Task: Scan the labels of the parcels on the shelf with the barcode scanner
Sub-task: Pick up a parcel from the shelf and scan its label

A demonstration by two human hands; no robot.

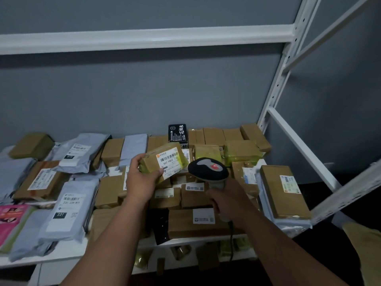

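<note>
Centrally in the frame, left hand [142, 178] grips a tilted parcel [162, 162], label [170, 161] facing the scanner [208, 170] gripped just right by right hand [224, 200].

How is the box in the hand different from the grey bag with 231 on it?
The left hand holds the brown box up and tilted; the grey bag lies flat on the shelf. The box is stiff cardboard, the bag soft plastic. The bag looks longer. Both carry white barcode labels.
</note>
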